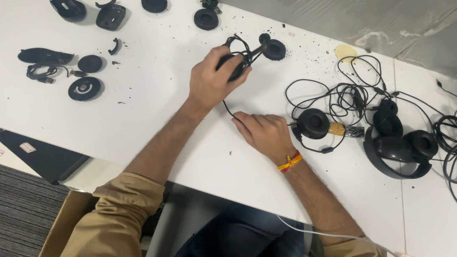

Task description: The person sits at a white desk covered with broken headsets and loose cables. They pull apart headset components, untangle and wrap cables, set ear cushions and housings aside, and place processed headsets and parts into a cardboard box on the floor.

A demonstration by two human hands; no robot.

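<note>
The left hand (214, 80) has its grip clamped on a black headset part (236, 64) with its cable bunched, lifted mid-counter (185, 132). The right hand (265, 133) pinches the trailing cable (228, 109) taut, beside another headset (313, 124).

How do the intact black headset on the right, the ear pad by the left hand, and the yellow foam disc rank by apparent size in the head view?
1. Intact black headset, largest.
2. Ear pad.
3. Yellow foam disc, smallest, though only slightly smaller than the pad.
</note>
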